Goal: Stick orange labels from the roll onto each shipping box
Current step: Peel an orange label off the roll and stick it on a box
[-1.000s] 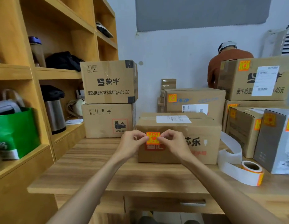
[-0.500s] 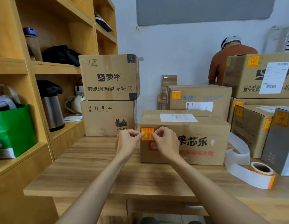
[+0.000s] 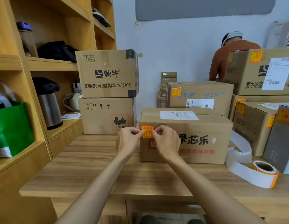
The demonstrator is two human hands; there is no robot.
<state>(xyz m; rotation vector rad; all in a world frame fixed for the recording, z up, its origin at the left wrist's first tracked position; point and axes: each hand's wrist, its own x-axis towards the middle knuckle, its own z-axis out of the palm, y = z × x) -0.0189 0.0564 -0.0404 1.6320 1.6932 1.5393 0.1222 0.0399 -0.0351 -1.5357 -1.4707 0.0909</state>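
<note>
A: Left of centre?
B: Left hand (image 3: 127,139), fingers (image 3: 137,132) pinched on the orange label's (image 3: 147,132) left edge.
A: Next?
B: Right hand (image 3: 166,141), fingers clamped on its right edge. Label lies over the front face of the shipping box (image 3: 197,143), upper-left corner, mid-frame on the bench (image 3: 108,172).
A: Lower right?
B: Label roll (image 3: 264,171) on the bench, white backing strip trailing.

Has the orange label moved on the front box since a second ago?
Yes. The orange label has moved left and slightly up on the front box, now close to its left edge.
</note>
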